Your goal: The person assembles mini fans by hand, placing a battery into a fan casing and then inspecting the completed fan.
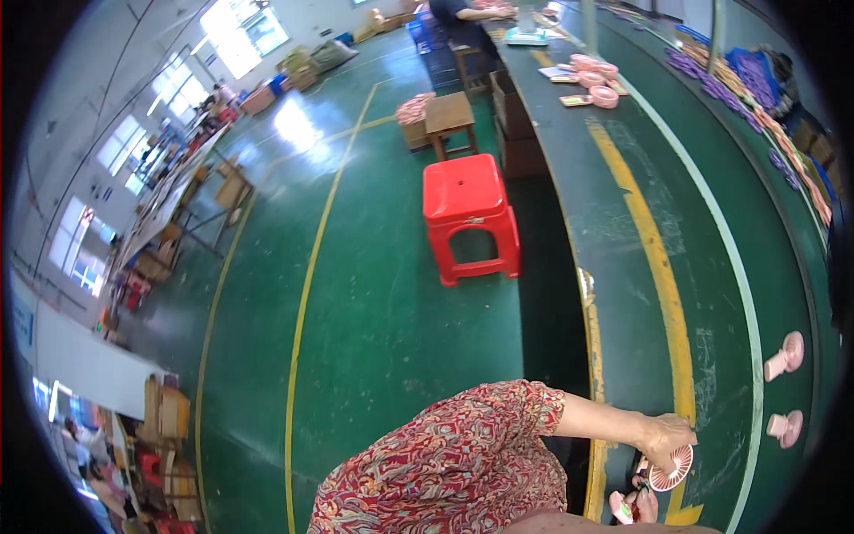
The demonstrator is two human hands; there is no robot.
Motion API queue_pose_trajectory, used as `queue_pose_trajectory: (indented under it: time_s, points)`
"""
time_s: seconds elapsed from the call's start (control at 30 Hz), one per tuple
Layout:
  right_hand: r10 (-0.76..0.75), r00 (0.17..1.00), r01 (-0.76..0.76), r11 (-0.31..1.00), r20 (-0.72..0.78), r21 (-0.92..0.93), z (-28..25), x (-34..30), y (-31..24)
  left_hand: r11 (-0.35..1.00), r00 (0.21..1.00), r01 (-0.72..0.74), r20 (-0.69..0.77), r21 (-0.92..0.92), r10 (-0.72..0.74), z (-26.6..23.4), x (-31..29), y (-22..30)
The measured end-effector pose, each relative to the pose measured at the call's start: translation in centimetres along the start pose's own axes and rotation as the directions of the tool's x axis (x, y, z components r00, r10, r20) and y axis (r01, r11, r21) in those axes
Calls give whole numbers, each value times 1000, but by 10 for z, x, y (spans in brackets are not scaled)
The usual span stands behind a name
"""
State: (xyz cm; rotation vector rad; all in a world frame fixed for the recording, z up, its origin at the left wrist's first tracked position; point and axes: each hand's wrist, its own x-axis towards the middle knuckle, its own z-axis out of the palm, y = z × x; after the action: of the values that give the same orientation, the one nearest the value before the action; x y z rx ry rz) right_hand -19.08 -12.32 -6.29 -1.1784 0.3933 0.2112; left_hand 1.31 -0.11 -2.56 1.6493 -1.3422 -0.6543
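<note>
At the near end of the bench, my left hand (665, 440) reaches down with its fingers closed on the rim of a pink handheld fan (672, 472). The fan's round, ribbed grille faces up. Close beside it, near the lower edge, is my right hand (648, 507), only partly in view. Its fingers are bent round something small and dark that I cannot make out. A pink piece with a green patch (621, 507) lies against that hand; whether it belongs to the same fan I cannot tell.
Two pink fans (785, 356) lie on the green belt to the right. More pink fans (598, 80) are piled farther up the bench (614, 222). A red plastic stool (463, 191) and a wooden stool (449, 113) stand left of it. Another person (467, 27) works at the far end.
</note>
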Motion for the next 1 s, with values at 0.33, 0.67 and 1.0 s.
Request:
queue_pose_trajectory:
  time_s: [0.33, 0.67, 1.0]
  points:
    - [410, 901, -397, 911, 144, -109, 23, 13, -38, 979, 979, 203, 11, -14, -202, 0, -21, -9]
    - [-5, 995, 7, 1000, -99, 25, 54, -57, -36, 816, 960, 258, 46, -517, -275, -15, -50, 32]
    - [-39, 983, 137, 803, -178, 580, 28, -56, -34, 291, 956, 227, 156, -929, -247, 16, 56, 18]
